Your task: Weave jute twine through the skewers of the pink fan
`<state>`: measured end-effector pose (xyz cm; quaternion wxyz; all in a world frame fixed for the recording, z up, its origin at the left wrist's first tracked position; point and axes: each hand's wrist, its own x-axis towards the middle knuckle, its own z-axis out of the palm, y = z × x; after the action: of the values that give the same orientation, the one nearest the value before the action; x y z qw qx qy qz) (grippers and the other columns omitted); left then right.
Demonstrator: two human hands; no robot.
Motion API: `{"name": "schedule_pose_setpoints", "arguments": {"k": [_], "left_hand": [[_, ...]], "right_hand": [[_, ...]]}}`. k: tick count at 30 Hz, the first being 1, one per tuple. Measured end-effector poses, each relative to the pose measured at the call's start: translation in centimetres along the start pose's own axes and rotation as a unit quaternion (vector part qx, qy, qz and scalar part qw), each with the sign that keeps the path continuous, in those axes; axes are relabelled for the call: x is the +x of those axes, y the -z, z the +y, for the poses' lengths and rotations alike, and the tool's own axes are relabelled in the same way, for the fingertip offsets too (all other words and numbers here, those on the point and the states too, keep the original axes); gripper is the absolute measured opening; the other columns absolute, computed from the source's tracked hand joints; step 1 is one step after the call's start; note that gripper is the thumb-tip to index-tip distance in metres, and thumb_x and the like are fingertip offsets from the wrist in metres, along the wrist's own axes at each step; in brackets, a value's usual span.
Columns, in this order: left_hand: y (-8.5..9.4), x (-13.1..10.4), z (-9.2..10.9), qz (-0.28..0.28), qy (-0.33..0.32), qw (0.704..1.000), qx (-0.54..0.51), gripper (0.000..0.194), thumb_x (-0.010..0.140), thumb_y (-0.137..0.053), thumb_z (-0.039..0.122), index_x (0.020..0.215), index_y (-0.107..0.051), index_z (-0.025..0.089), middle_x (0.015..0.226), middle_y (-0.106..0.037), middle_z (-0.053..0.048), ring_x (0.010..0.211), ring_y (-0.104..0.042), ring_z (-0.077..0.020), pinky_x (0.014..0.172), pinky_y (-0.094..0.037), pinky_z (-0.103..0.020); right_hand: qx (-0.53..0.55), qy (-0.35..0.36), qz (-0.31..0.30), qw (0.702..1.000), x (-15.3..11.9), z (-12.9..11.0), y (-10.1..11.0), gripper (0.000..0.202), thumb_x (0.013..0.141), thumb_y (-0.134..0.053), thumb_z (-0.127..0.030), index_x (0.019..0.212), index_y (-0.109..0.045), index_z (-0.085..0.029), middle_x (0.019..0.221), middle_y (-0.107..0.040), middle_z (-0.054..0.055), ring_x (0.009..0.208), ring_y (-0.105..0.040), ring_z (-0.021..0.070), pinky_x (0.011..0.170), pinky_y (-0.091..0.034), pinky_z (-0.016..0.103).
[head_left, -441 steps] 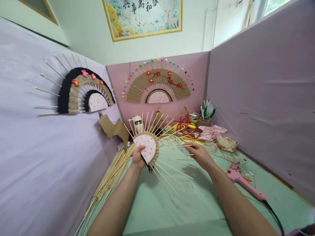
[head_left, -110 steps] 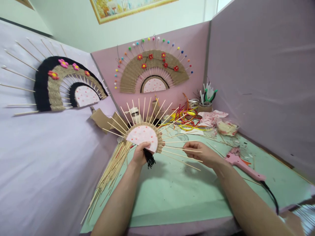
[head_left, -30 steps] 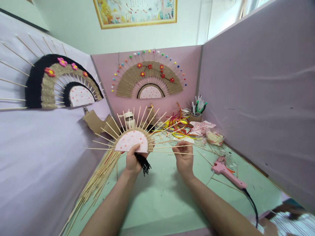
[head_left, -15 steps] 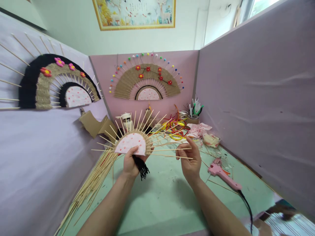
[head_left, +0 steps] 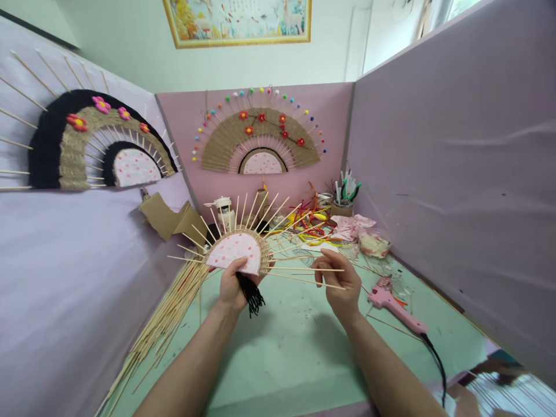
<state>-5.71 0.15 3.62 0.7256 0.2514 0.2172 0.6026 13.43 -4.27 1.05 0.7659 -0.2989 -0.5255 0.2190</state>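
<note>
My left hand [head_left: 233, 287] grips the lower edge of a half-round fan [head_left: 230, 253], thumb in front and fingers behind. Its centre is white cloth with pink spots, edged by a woven band of tan twine [head_left: 263, 255]. Thin bamboo sticks [head_left: 243, 211] radiate outward from the band. A bundle of black yarn [head_left: 251, 294] hangs below the left thumb. At the right-hand sticks, my right hand [head_left: 341, 281] has curled fingers, closed on a thin strand of twine [head_left: 297, 258] that runs from the band. Two stick ends cross in front of its fingers.
A pink glue gun [head_left: 397, 307] with a black cord lies at right. Loose bamboo sticks [head_left: 160, 318] are piled at left. Coloured pipe cleaners [head_left: 310, 220], spotted cloth [head_left: 353, 227] and a tool pot [head_left: 342, 208] are at the back. Two finished fans [head_left: 260, 139] hang on the partitions.
My right hand has shifted slightly right and down beside the sticks. The fan has tilted a little, its right side lower. My left hand keeps its grip.
</note>
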Motion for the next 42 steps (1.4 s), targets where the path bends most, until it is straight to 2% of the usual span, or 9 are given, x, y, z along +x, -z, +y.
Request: {"name": "schedule_pose_setpoints", "arguments": {"k": [3,7,10,13,17,24,33,37,42], "left_hand": [[0.0,0.0,0.0,0.002,0.000,1.000,0.000,0.044,0.072,-0.051,0.012,0.116,-0.052,0.016,0.095,-0.068,-0.009,0.090,-0.064,-0.0242,0.087,-0.048,-0.048],[-0.1,0.0,0.1,-0.003,-0.002,1.000,-0.002,0.041,0.073,-0.051,0.013,0.114,-0.054,0.014,0.093,-0.068,-0.009,0.089,-0.064,-0.0245,0.087,-0.048,-0.048],[0.0,0.1,0.3,-0.005,-0.017,1.000,-0.010,0.041,0.073,-0.051,0.013,0.113,-0.055,0.015,0.095,-0.068,-0.009,0.092,-0.063,-0.0237,0.089,-0.047,-0.045],[-0.1,0.0,0.2,-0.017,-0.009,1.000,-0.002,0.038,0.073,-0.051,0.013,0.110,-0.056,0.011,0.097,-0.068,-0.012,0.096,-0.062,-0.0253,0.090,-0.047,-0.045],[-0.3,-0.4,-0.2,-0.042,0.043,0.998,0.026,0.032,0.074,-0.051,0.016,0.103,-0.059,0.007,0.097,-0.067,-0.016,0.100,-0.060,-0.0272,0.090,-0.046,-0.044],[-0.2,-0.9,-0.2,-0.078,0.064,0.994,0.049,0.032,0.078,-0.049,0.022,0.106,-0.058,0.009,0.100,-0.066,-0.016,0.101,-0.059,-0.0269,0.090,-0.045,-0.048],[0.1,-0.6,0.2,-0.073,0.044,0.995,0.054,0.033,0.078,-0.049,0.019,0.108,-0.057,0.009,0.099,-0.067,-0.015,0.100,-0.060,-0.0271,0.088,-0.046,-0.048],[0.2,-0.2,0.7,-0.081,0.021,0.995,0.048,0.037,0.077,-0.050,0.018,0.112,-0.055,0.009,0.104,-0.065,-0.016,0.100,-0.060,-0.0278,0.089,-0.045,-0.049],[0.4,0.2,0.7,-0.077,-0.004,0.996,0.041,0.038,0.076,-0.050,0.016,0.113,-0.054,0.009,0.105,-0.065,-0.015,0.101,-0.059,-0.0280,0.091,-0.044,-0.050]], "right_hand": [[-0.022,-0.004,0.012,1.000,-0.1,-0.1,0.1,0.008,0.082,-0.055,-0.027,0.088,-0.059,-0.024,0.070,-0.058,0.001,0.045,-0.050,0.0092,0.042,-0.041,0.026],[-0.041,-0.041,0.004,0.998,-0.2,0.2,0.3,0.009,0.081,-0.055,-0.029,0.083,-0.059,-0.022,0.069,-0.060,0.001,0.047,-0.052,0.0103,0.048,-0.043,0.028],[-0.097,-0.133,-0.121,0.979,-0.5,0.5,0.0,0.012,0.079,-0.057,-0.029,0.074,-0.063,-0.020,0.065,-0.061,0.000,0.051,-0.054,0.0113,0.052,-0.043,0.026],[-0.088,-0.239,-0.302,0.919,-1.4,0.5,-1.1,0.012,0.076,-0.059,-0.026,0.069,-0.063,-0.018,0.065,-0.064,0.001,0.054,-0.057,0.0111,0.057,-0.044,0.025],[0.060,-0.343,-0.371,0.861,-2.8,0.2,-2.6,0.013,0.075,-0.060,-0.029,0.075,-0.062,-0.016,0.067,-0.067,0.002,0.055,-0.060,0.0115,0.057,-0.047,0.025],[0.109,-0.398,-0.368,0.833,-2.7,0.2,-2.3,0.017,0.071,-0.065,-0.030,0.075,-0.061,-0.014,0.066,-0.067,0.002,0.052,-0.060,0.0110,0.055,-0.047,0.024],[0.084,-0.387,-0.358,0.846,-1.8,0.0,-0.9,0.018,0.076,-0.062,-0.032,0.078,-0.060,-0.014,0.069,-0.067,0.003,0.058,-0.060,0.0108,0.059,-0.045,0.025],[0.065,-0.357,-0.274,0.891,-1.1,0.5,0.0,0.019,0.077,-0.061,-0.033,0.081,-0.061,-0.014,0.072,-0.066,0.004,0.061,-0.059,0.0110,0.062,-0.045,0.026],[0.054,-0.319,-0.130,0.937,-0.8,1.3,0.5,0.029,0.076,-0.063,-0.034,0.099,-0.058,-0.017,0.078,-0.068,0.005,0.068,-0.061,0.0137,0.063,-0.044,0.027]]}}
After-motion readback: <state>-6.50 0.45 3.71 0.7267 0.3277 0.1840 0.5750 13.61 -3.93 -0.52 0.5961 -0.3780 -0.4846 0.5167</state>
